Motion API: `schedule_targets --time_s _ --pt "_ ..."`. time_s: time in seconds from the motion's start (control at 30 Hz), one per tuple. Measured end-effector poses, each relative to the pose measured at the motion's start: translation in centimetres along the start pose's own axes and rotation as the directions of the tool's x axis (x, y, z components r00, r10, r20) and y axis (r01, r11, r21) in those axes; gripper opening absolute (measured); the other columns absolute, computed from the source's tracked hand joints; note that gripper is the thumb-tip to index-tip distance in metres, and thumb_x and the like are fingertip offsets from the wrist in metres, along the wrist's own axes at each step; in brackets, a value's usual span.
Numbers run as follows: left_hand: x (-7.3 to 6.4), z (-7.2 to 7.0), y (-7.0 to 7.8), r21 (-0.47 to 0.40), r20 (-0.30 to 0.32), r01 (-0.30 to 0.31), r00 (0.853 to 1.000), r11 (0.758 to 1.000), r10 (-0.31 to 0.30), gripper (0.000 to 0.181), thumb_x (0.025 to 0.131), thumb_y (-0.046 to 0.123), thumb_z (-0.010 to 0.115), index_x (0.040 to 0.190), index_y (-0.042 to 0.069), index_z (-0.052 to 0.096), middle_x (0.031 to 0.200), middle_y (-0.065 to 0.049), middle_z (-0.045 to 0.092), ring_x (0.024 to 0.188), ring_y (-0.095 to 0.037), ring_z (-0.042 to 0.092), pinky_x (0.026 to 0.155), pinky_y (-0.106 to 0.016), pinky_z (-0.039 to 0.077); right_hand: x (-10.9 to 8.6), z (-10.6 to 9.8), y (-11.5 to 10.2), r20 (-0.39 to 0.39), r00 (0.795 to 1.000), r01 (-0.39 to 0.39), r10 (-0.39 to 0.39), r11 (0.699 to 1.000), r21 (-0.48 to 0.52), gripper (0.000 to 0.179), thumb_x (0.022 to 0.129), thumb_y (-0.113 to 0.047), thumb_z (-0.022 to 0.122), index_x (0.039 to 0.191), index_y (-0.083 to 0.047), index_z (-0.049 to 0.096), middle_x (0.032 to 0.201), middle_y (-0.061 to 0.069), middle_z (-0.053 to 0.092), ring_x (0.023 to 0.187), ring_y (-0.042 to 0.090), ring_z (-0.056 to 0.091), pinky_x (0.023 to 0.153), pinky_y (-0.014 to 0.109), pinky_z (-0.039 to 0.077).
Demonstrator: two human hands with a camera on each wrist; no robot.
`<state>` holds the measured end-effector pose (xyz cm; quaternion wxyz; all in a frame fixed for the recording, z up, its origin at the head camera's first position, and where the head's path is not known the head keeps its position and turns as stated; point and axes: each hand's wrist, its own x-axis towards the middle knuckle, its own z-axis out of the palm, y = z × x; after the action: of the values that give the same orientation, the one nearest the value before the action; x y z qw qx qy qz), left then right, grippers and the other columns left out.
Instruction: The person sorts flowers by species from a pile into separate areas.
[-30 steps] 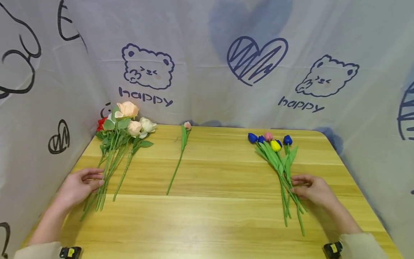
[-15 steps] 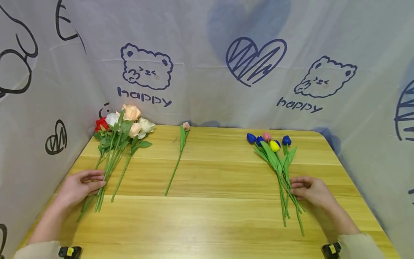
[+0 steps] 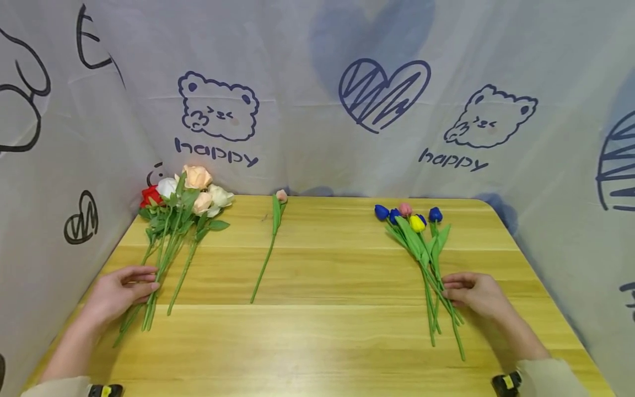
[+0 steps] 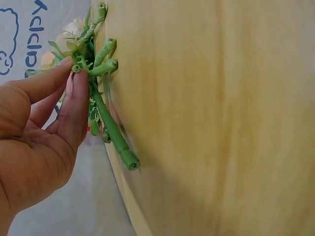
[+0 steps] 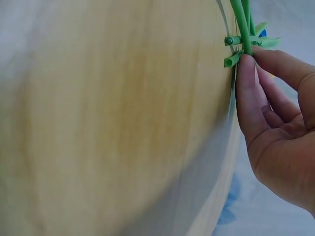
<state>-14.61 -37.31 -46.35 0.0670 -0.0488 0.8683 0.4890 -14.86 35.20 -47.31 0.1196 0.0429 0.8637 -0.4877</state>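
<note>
On the left of the table lies a bunch of artificial roses: a red rose [image 3: 151,196], a white rose [image 3: 167,187], peach roses [image 3: 197,177] and a cream rose [image 3: 220,196]. My left hand [image 3: 116,292] pinches a rose stem [image 4: 76,68] between thumb and fingertips, low on the bunch. At the right is a bunch of tulips, with blue tulips [image 3: 381,212], a pink tulip [image 3: 405,209] and a yellow tulip [image 3: 417,223]. My right hand [image 3: 478,295] pinches a green tulip stem [image 5: 241,22] partway down that bunch. Other stems partly hide behind the fingers.
A single pale pink tulip [image 3: 275,220] lies apart between the two bunches, near the back edge. The wooden table [image 3: 307,342] is enclosed by a printed cloth [image 3: 302,110] at the back and sides. Wrist cameras [image 3: 507,383] sit at both sleeves.
The upper peach rose has sunk lower in the bunch, uncovering more of the white and red roses. The left hand has dipped slightly with it. My right hand stays at the tulip stems.
</note>
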Motion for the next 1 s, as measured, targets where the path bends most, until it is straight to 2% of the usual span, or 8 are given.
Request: schedule_targets --time_s 0.27,0.5,0.63,0.8,0.87,1.0 --pt "-0.2 0.2 0.6 0.052 -0.029 -0.038 0.999 0.998 0.039 0.055 0.104 0.017 0.067 0.142 -0.018 0.048 0.13 -0.034 0.062 0.088 0.007 0.065 0.078 -0.024 0.063 -0.1 -0.3 -0.2 -0.042 0.999 0.016 -0.015 0.999 0.029 0.043 0.099 -0.008 0.072 0.133 0.014 0.061 0.113 0.019 0.073 0.088 0.012 0.073 0.076 0.031 0.064" --pt "-0.6 1.0 2.7 0.181 -0.121 -0.034 0.991 0.983 0.056 0.056 0.105 0.035 0.064 0.143 -0.006 0.056 0.133 -0.027 0.065 0.087 0.021 0.051 0.072 -0.014 0.055 -0.4 -0.2 -1.4 -0.108 0.993 0.052 -0.049 0.998 0.027 0.047 0.1 -0.017 0.073 0.137 0.009 0.061 0.121 0.023 0.071 0.091 0.014 0.074 0.079 0.031 0.064" --pt "-0.8 2.5 4.6 0.161 -0.168 -0.038 0.984 0.986 0.065 0.056 0.104 0.042 0.063 0.144 0.002 0.06 0.135 -0.021 0.065 0.092 0.018 0.05 0.073 -0.012 0.051 -0.6 0.1 -2.5 -0.153 0.986 0.076 -0.068 0.996 0.047 0.049 0.099 -0.02 0.074 0.138 0.007 0.061 0.125 0.022 0.07 0.094 0.013 0.074 0.081 0.032 0.064" --pt "-0.4 5.0 7.5 0.084 -0.2 -0.107 0.972 0.991 0.122 0.05 0.104 0.04 0.065 0.141 0.006 0.063 0.132 -0.015 0.066 0.101 0.007 0.053 0.078 -0.012 0.048 -0.5 0.8 -4.3 -0.208 0.974 0.112 -0.086 0.987 0.115 0.052 0.098 -0.022 0.075 0.14 0.006 0.06 0.122 0.012 0.072 0.093 0.006 0.072 0.084 0.034 0.064" --pt "-0.2 6.2 8.7 0.049 -0.198 -0.148 0.968 0.988 0.155 0.047 0.104 0.037 0.065 0.14 0.006 0.064 0.131 -0.014 0.066 0.104 0.005 0.054 0.079 -0.011 0.049 -0.5 1.2 -5.1 -0.226 0.97 0.126 -0.09 0.981 0.146 0.053 0.098 -0.022 0.076 0.14 0.005 0.06 0.117 0.004 0.074 0.093 0.004 0.072 0.085 0.034 0.064" --pt "0.5 9.1 11.1 -0.029 -0.153 -0.215 0.966 0.976 0.208 0.044 0.104 0.034 0.067 0.139 0.006 0.065 0.135 -0.014 0.066 0.11 -0.001 0.057 0.084 -0.011 0.05 -0.2 2.4 -6.8 -0.252 0.962 0.164 -0.105 0.961 0.224 0.051 0.097 -0.018 0.077 0.139 0.005 0.061 0.107 -0.008 0.074 0.091 0.004 0.073 0.083 0.032 0.064"
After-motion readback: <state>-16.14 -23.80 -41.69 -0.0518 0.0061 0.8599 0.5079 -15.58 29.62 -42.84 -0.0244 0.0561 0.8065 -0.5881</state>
